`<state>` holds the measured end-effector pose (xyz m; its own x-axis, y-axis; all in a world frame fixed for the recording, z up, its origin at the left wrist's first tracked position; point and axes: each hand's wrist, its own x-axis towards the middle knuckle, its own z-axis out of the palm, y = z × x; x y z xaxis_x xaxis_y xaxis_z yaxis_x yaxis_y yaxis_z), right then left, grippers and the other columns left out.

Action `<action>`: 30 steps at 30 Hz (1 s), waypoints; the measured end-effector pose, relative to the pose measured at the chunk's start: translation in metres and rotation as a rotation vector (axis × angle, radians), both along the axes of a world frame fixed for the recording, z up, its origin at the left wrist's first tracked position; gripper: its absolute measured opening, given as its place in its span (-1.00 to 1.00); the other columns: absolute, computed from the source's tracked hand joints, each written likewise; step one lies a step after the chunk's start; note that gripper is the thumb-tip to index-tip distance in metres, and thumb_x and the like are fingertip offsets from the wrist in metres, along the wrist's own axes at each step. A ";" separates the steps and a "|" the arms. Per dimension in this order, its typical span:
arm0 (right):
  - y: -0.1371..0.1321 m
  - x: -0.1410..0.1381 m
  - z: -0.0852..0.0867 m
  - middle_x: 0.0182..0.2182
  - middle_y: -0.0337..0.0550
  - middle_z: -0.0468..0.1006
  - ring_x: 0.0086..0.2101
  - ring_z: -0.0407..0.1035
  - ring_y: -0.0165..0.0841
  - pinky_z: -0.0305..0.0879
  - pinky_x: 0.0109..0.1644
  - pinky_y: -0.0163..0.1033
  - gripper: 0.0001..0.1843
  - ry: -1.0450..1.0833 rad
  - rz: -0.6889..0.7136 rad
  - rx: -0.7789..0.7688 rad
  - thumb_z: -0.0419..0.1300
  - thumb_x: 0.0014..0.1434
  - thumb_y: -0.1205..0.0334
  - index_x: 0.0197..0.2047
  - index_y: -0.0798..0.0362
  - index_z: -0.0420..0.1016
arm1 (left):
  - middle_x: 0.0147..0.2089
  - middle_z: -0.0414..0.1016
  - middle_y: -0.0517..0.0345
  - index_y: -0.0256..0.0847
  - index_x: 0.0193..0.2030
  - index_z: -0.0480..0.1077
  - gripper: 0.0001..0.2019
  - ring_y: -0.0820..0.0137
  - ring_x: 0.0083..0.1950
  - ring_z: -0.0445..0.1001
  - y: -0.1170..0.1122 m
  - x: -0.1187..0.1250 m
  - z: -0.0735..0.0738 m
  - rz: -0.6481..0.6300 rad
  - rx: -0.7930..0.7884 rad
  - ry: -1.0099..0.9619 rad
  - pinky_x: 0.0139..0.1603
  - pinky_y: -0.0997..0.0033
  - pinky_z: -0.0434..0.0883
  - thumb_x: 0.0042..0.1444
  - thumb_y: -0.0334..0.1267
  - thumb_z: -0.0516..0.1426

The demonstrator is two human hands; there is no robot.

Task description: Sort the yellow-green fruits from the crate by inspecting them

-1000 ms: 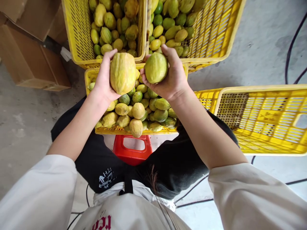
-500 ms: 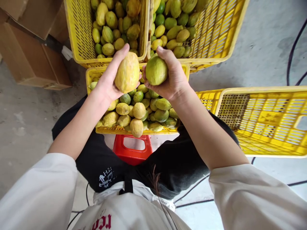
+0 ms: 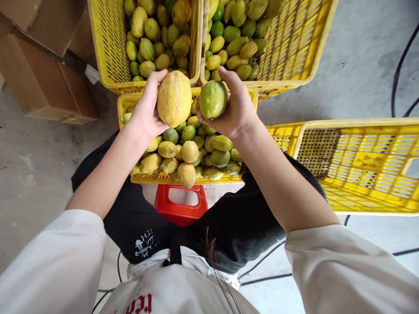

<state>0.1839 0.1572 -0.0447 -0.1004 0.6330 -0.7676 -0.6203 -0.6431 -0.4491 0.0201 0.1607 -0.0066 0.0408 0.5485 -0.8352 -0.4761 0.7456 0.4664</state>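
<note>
Over a yellow crate heaped with loose fruit, we see the left hand wrapped around a large yellow fruit while the right hand clasps a smaller green fruit, the pair side by side and just apart. Beyond them we find a far left crate and a far right crate, both bearing yellow and green fruit (the latter only partly filled), with cardboard boxes off to the left.

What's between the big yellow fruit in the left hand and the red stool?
In the head view, a yellow crate of green and yellow fruits lies between the big yellow fruit and the red stool.
</note>
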 end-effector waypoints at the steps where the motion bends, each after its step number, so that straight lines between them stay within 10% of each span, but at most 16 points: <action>1: 0.000 0.000 -0.002 -0.41 -0.28 0.56 -0.15 0.51 -0.13 0.55 -0.11 -0.04 -0.56 -0.029 0.008 0.032 0.61 0.32 -0.04 -0.26 -0.28 0.39 | -0.16 0.82 0.20 0.13 0.35 0.60 -0.65 0.02 0.33 0.81 0.000 -0.001 -0.002 -0.008 -0.020 0.000 0.41 0.04 0.76 0.59 0.14 0.25; 13: 0.003 0.003 -0.019 -0.41 -0.23 0.56 0.02 0.50 0.02 0.52 0.06 0.15 -0.54 -0.039 0.020 0.009 0.58 0.09 -0.10 -0.29 -0.30 0.33 | -0.13 0.79 0.19 0.01 0.04 0.54 -0.76 0.14 0.27 0.84 -0.003 -0.007 -0.015 -0.111 -0.006 0.093 0.47 0.10 0.72 0.54 0.07 0.38; 21: -0.004 -0.004 -0.019 -0.38 -0.21 0.60 -0.09 0.59 -0.12 0.46 -0.15 -0.06 -0.81 -0.089 -0.063 -0.122 0.32 0.34 0.06 -0.25 -0.22 0.36 | -0.03 0.80 0.15 0.05 0.14 0.53 -0.73 0.03 0.50 0.71 -0.010 -0.011 -0.014 -0.032 -0.094 0.121 0.60 0.00 0.63 0.48 0.05 0.39; 30: -0.007 -0.006 -0.022 -0.28 -0.18 0.67 -0.07 0.58 -0.03 0.64 -0.10 0.06 -0.51 -0.177 0.036 0.027 0.68 0.14 -0.14 -0.21 -0.28 0.45 | 0.08 0.85 0.17 0.20 0.22 0.59 -0.54 -0.01 0.56 0.70 -0.022 -0.031 -0.042 -0.030 -0.189 0.182 0.54 0.03 0.67 0.32 0.25 0.47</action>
<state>0.1775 0.1503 -0.0670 0.0119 0.6521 -0.7581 -0.5073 -0.6494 -0.5666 -0.0108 0.1383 -0.0481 -0.1059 0.3824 -0.9179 -0.3730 0.8404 0.3931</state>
